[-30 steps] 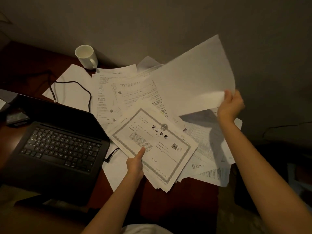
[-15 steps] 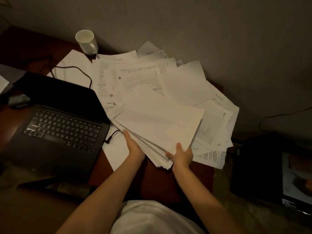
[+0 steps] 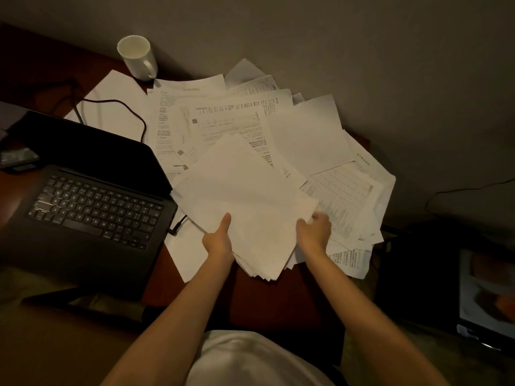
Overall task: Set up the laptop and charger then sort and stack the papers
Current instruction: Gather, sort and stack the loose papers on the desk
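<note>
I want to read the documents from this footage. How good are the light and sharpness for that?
Head view: dim and warm-toned, with the laptop nearly black. Printed text on the spread papers is too soft to read. The right hand is motion-blurred, the left hand sharper on the held stack. Wide-angle bending shows at the edges.

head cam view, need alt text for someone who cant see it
A person's left hand and right hand hold a stack of papers over a dark desk strewn with loose printed sheets. An open black laptop sits to the left, a white mug behind.
</note>
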Available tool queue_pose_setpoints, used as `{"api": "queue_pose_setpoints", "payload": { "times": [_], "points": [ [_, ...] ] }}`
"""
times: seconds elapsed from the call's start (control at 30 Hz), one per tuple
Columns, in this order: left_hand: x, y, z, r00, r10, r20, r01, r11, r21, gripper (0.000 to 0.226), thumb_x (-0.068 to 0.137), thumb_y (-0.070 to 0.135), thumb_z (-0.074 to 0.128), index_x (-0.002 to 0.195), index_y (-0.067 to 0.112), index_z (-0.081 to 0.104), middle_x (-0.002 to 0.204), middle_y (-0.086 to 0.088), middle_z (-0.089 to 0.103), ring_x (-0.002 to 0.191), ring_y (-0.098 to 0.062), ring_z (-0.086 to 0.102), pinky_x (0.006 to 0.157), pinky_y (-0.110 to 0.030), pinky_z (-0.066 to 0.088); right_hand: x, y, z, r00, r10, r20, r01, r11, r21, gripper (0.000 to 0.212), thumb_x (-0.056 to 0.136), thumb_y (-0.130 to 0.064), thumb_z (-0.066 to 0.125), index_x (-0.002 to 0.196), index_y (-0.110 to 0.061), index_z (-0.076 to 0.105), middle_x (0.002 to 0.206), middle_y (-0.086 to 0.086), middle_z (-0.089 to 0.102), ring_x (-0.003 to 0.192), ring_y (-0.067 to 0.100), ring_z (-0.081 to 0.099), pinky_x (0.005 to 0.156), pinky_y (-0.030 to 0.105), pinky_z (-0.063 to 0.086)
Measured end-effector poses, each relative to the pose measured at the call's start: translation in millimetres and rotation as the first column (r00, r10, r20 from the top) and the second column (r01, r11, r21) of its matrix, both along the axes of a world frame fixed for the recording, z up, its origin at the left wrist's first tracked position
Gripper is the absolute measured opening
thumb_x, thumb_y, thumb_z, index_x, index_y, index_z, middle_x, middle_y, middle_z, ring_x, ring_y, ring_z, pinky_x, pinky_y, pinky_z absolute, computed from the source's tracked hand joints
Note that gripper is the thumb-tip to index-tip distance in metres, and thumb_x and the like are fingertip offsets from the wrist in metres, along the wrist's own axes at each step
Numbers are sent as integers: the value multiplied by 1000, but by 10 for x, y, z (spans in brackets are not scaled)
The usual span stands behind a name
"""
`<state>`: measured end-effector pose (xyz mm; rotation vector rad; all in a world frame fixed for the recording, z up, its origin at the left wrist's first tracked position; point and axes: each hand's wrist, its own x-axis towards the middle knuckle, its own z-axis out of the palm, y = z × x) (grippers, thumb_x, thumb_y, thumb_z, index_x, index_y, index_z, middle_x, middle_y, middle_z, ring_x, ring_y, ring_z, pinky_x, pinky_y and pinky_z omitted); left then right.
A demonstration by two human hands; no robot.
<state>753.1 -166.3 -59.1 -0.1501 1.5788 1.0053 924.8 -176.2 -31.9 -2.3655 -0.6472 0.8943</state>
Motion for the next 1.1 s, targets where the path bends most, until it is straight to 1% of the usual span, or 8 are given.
{"api": "queue_pose_setpoints", "payload": {
  "times": [0.13, 0.37, 0.53, 0.67, 0.77, 0.9, 1.0, 1.1],
  "points": [
    [-3, 19, -37, 998, 54, 33, -53, 997, -52, 39, 78, 22, 78, 109, 6, 60, 92, -2, 64, 82, -22, 62, 85, -41, 54, -22, 656, 72, 931, 201, 304, -216, 976, 16, 62, 84, -11, 63, 140, -9, 35, 144, 11, 33, 131, 28, 33, 109, 42, 32],
    [-24, 37, -139, 994, 92, 55, -91, 996, -25, 43, 78, 17, 79, 115, 6, 61, 103, -3, 66, 89, -20, 63, 86, -38, 52, -131, 1609, -70, 860, 501, 93, -499, 865, -47, 61, 87, -27, 63, 139, -8, 38, 137, 13, 40, 124, 28, 44, 103, 41, 40],
    [0, 52, -157, 994, 105, 30, -104, 994, -23, 41, 78, 16, 78, 114, 9, 62, 113, -7, 66, 101, -25, 63, 94, -45, 51, -93, 1910, -104, 895, 444, 33, -439, 893, -102, 58, 85, -40, 63, 128, -7, 45, 127, 8, 51, 114, 26, 52, 87, 32, 46],
    [10, 59, -208, 995, 93, 19, -92, 995, -32, 45, 76, 19, 80, 115, 9, 61, 114, -9, 66, 103, -28, 63, 94, -47, 51, -28, 1930, -118, 840, 539, -70, -543, 831, -118, 46, 90, -39, 59, 123, -8, 57, 119, 5, 62, 104, 24, 60, 78, 27, 46],
    [-3, 59, -217, 997, 74, 15, -73, 997, -29, 51, 76, 20, 80, 121, 7, 59, 114, -8, 66, 104, -28, 62, 95, -46, 51, -41, 1907, -75, 832, 548, 87, -540, 836, -103, 23, 94, -30, 52, 99, -12, 67, 104, 7, 68, 88, 25, 64, 74, 32, 51],
    [-12, 52, -156, 998, 46, 51, -46, 999, 10, 41, 78, 17, 78, 114, 10, 60, 99, -1, 66, 92, -21, 63, 91, -40, 51, 149, 1904, 240, 868, 417, 270, -439, 898, 26, 25, 96, -19, 42, 81, -10, 60, 88, 5, 65, 75, 23, 60, 60, 27, 44],
    [-18, 43, -113, 998, 24, 54, -25, 1000, 14, 41, 79, 17, 77, 115, 8, 60, 99, -2, 65, 88, -21, 62, 88, -39, 51, 325, 1891, 605, 808, 390, 441, -477, 874, 100, 25, 98, -18, 39, 78, -12, 53, 80, 4, 61, 68, 20, 54, 56, 27, 37],
    [-22, 27, -90, 999, 2, 52, -3, 1000, 21, 41, 79, 18, 77, 114, 6, 60, 103, -5, 64, 91, -23, 61, 85, -37, 51, 402, 1823, 931, 764, 367, 531, -524, 833, 177, 22, 100, -19, 40, 87, -16, 57, 82, 2, 60, 72, 22, 58, 62, 32, 47]
  ]
}}
